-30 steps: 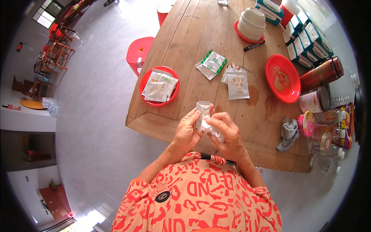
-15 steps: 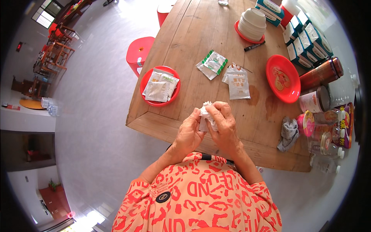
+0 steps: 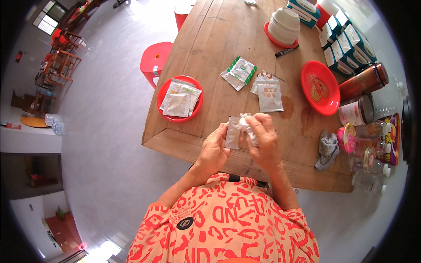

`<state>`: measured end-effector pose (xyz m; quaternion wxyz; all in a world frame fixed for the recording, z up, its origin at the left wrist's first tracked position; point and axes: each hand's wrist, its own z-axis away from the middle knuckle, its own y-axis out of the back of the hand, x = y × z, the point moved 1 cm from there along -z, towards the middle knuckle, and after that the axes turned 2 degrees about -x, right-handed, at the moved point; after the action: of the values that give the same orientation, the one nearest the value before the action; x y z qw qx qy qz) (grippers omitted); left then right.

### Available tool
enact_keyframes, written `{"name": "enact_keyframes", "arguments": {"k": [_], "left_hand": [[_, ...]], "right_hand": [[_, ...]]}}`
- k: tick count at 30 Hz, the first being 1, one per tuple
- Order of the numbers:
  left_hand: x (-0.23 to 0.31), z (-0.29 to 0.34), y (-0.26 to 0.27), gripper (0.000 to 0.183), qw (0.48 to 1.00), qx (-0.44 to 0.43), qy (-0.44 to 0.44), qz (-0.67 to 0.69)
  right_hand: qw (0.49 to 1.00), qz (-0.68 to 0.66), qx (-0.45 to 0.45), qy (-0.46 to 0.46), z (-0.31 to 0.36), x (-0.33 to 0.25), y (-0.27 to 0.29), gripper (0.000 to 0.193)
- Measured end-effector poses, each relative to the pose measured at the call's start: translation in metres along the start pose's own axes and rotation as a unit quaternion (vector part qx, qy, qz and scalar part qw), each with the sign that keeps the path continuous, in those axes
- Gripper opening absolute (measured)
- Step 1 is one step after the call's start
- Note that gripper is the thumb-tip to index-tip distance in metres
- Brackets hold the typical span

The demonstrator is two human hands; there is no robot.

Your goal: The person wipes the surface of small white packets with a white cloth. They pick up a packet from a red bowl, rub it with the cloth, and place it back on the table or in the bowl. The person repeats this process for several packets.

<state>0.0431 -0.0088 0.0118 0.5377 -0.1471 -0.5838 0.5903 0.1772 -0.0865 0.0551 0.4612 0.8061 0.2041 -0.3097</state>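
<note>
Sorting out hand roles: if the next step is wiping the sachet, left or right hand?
Right, most likely: the right hand holds the crumpled tissue right by the sachet, while the left hand is occupied gripping the sachet at its left side.

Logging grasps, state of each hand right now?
Left hand: closed, holding a small silvery sachet.
Right hand: closed, holding a crumpled white wad, apparently tissue.

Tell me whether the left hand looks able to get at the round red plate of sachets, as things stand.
Probably yes: only brown wooden tabletop lies between the left hand and the round red plate, though that hand holds a flat silver sachet.
</note>
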Motion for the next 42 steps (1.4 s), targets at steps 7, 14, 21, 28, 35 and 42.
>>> {"name": "enact_keyframes", "arguments": {"k": [7,14,21,28,35,42], "left_hand": [[0.002,-0.004,0.002,0.05,0.998,-0.03,0.029,0.051],[0.004,-0.005,0.005,0.036,1.0,0.017,0.019,-0.017],[0.008,-0.002,-0.001,0.028,0.999,0.04,-0.017,0.013],[0.059,-0.003,0.008,0.031,0.906,0.198,-0.258,-0.27],[0.16,-0.02,0.071,0.012,0.704,0.336,-0.418,-0.466],[0.173,-0.049,0.119,0.012,0.698,0.347,-0.383,-0.495]], "right_hand": [[0.996,-0.046,-0.068,0.032,0.01,-0.005,-0.021,0.042],[0.975,-0.142,-0.167,0.039,0.009,-0.016,0.001,0.041],[0.996,-0.054,-0.069,0.027,0.004,-0.007,-0.01,0.044],[0.99,-0.084,-0.116,0.007,0.009,-0.007,-0.011,0.041],[0.985,-0.101,-0.136,-0.03,0.016,-0.002,-0.02,0.038],[0.983,-0.101,-0.149,-0.043,0.015,0.001,-0.027,0.036]]}}
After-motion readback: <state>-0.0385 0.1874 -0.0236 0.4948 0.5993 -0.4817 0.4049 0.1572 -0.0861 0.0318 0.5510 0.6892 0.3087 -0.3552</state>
